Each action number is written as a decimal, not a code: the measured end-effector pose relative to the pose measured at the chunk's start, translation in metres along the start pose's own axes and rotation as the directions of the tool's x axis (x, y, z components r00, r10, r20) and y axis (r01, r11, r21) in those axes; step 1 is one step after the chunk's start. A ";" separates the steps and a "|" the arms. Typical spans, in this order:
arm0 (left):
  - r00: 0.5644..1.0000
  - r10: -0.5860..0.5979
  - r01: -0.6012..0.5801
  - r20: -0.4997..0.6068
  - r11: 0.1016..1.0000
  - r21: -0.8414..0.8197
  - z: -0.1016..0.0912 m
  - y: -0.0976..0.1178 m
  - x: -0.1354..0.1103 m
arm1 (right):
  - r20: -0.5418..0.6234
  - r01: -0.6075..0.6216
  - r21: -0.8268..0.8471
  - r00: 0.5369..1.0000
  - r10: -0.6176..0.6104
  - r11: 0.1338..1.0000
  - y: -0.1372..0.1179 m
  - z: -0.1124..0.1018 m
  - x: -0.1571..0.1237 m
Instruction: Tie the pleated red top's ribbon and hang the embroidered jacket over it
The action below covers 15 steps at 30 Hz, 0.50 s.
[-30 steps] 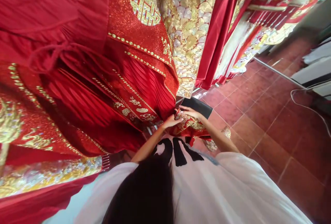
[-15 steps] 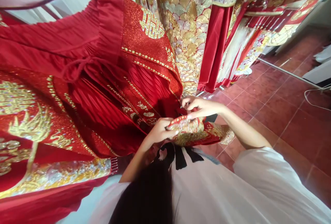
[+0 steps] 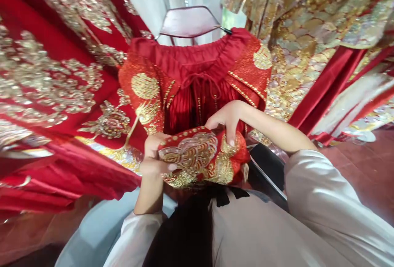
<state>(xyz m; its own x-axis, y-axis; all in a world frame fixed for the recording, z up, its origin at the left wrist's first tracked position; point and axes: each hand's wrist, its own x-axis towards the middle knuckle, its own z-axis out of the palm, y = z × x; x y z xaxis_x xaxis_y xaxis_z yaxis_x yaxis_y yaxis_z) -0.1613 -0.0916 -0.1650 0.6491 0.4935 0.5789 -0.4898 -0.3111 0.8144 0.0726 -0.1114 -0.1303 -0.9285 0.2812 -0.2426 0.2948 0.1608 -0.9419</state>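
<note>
Gathered folds of a red embroidered garment (image 3: 192,150) with gold and silver swirls and a beaded edge lie between my hands, close to my body. My left hand (image 3: 155,156) grips its left end, thumb on top of the embroidery. On its upper right side, my right hand (image 3: 226,121) is closed with thumb and fingers pinching the cloth. Just beyond hangs a red garment (image 3: 197,67) with gold medallions, a gathered neckline and a tied cord bow. Whether the held cloth is part of it cannot be made out.
A wire hanger (image 3: 192,35) carries the red garment. Red cloth with silver beading (image 3: 52,82) hangs at left, and gold scale-patterned robes (image 3: 308,57) hang at right. A black flat surface (image 3: 267,168) is beside my right forearm; red floor tiles (image 3: 357,168) show beyond.
My view has swung left, bringing the hanging garment to the middle. The held cloth is raised and turned so its swirled face shows. My right hand has shifted along its upper edge.
</note>
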 end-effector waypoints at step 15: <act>0.962 -0.060 0.086 -0.267 0.992 0.088 -0.046 0.020 -0.032 | -0.098 0.239 0.040 0.967 -0.234 0.970 -0.014 -0.041 0.029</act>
<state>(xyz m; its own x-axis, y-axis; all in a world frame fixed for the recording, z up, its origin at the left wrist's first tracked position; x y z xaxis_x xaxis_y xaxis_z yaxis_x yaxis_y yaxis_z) -0.2190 -0.0767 -0.1690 0.4981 0.7105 0.4972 -0.3790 -0.3373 0.8617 0.0513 -0.0669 -0.1148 -0.9448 0.3275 0.0084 0.0555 0.1854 -0.9811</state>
